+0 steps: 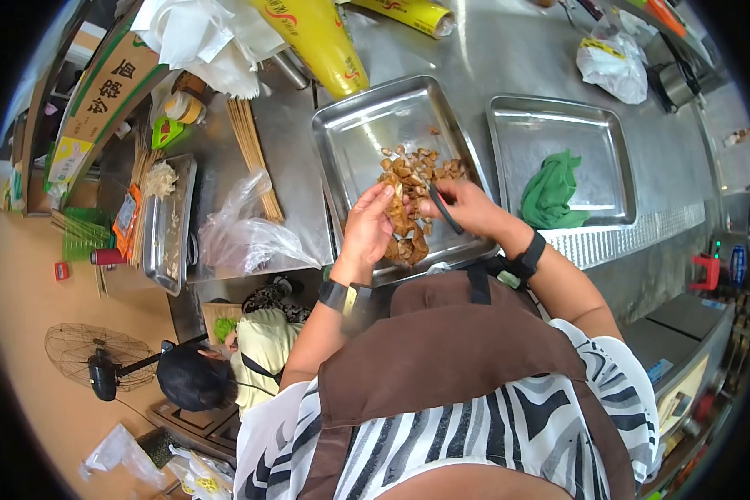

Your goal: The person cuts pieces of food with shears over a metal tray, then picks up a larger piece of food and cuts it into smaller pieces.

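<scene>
A metal tray lies in front of me with a pile of cut brown mushroom pieces in it. Over the pile, my left hand is closed on a clump of brown mushrooms, thumb and fingers pinching its side. My right hand grips scissors with black-and-red handles, close beside the clump. Their blades are mostly hidden by the mushrooms and fingers.
To the right, a second metal tray holds a green cloth. Wooden skewers and a clear plastic bag lie left. Yellow film rolls are at the back. A person in a dark cap is at lower left, near a fan.
</scene>
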Demonstrator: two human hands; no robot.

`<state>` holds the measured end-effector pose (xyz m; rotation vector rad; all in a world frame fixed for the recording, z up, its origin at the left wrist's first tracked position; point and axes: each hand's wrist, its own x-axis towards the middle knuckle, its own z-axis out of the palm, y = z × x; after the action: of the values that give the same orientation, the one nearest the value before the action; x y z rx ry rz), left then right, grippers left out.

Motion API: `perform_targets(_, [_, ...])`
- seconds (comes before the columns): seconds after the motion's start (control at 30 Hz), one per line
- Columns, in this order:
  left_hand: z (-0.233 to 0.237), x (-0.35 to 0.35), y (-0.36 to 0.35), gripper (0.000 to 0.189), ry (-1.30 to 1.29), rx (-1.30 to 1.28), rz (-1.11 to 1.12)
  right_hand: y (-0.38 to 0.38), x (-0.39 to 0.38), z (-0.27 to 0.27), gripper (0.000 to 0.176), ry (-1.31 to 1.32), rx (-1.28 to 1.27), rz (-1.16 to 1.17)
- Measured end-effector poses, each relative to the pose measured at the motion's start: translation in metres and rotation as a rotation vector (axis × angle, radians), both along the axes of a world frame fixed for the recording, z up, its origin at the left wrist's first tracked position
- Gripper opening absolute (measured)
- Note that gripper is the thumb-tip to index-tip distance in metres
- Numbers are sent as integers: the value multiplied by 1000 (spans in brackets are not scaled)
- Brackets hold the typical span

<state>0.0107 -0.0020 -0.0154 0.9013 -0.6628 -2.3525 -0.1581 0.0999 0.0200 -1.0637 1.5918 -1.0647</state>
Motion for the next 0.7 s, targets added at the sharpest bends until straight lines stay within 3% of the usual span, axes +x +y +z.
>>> perform_targets(0.1, [-4, 3, -3, 19, 52, 6, -21, 15, 3, 0, 50, 211, 90, 165])
perform_targets(0.2, [-5, 0, -1, 17, 48, 20, 4, 20, 5, -9, 49, 276, 148, 197])
perform_targets(0.47, [-2, -11, 12, 36, 17, -32, 106, 17, 14, -5, 50, 313, 129, 142])
perform_targets(0.7, [-9, -18, 22, 26, -46, -11, 207, 15, 18, -12, 49, 346, 73, 75])
